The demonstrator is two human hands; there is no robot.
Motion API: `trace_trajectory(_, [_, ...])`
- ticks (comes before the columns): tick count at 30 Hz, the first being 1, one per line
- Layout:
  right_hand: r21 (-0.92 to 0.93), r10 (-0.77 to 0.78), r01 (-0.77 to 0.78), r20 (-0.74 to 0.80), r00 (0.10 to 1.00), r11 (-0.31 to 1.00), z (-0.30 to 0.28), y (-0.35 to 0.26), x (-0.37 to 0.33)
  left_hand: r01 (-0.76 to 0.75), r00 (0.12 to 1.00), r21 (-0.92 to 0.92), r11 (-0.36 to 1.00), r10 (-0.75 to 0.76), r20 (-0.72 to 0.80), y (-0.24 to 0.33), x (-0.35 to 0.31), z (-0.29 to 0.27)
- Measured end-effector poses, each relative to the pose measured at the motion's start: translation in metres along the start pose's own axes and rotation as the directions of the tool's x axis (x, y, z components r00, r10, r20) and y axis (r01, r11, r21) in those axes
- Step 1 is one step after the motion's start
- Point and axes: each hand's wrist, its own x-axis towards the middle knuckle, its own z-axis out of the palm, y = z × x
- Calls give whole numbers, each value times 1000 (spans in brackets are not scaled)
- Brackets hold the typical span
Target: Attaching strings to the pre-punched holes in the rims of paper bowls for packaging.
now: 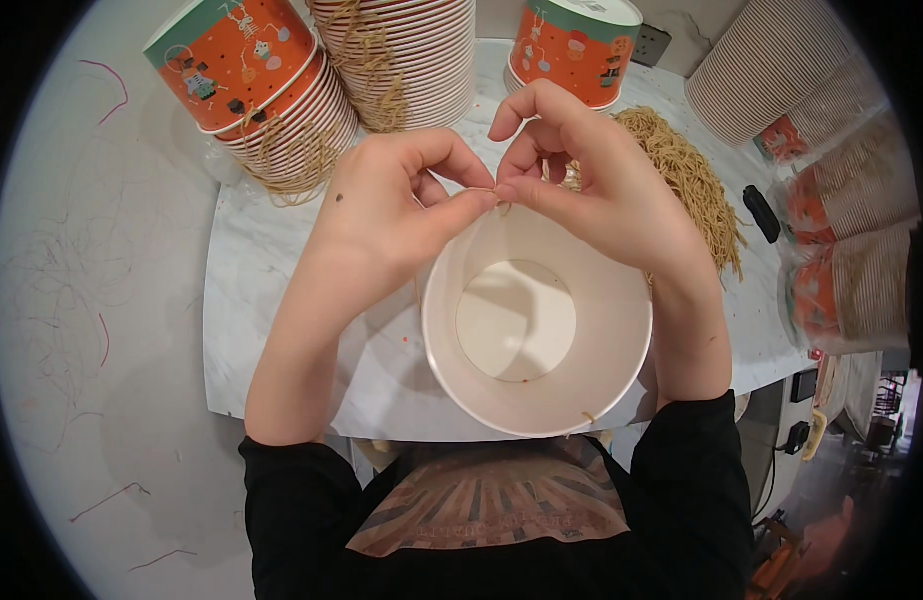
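Above the far rim of a large white paper bucket (pixel 537 405), my left hand (pixel 407 205) and my right hand (pixel 592 180) meet at the fingertips. Thumb and forefinger of each are pinched together on what looks like a thin noodle strand (pixel 505 208), mostly covered by the fingers. Inside, the bucket holds only shadows and a few small specks, and a short tan bit sticks to its near rim. Beyond my right wrist lies a heap of tan noodles (pixel 682 175) on the marbled tabletop (pixel 272 270).
Stacked paper buckets stand at the back: an orange and green stack (pixel 247 75) and a tall stack (pixel 412 60), both draped with noodles, plus another orange bucket (pixel 572 50). Bagged bucket stacks (pixel 852 285) line the right edge. A small black object (pixel 762 213) lies near them.
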Motion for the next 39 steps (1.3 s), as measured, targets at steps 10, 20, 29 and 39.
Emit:
trace_trajectory(10, [-50,-104,105,27,994,993,1,-4,1,25,999,-189,982,-20,30,-9,4,0])
trace_trajectory(20, [-179,-141,143,23,990,973,2,-17,-3,192,972,-298,935,-140,187,-8,11,-9])
trace_trajectory(29, [-295,-200,187,-15,980,937,5,-22,-4,260,947,-418,870,-146,286,-15,18,-8])
trace_trajectory(39, [-390,-248,468,495,833,793,16,-86,-50,315,929,-397,862,-195,313,-13,9,-22])
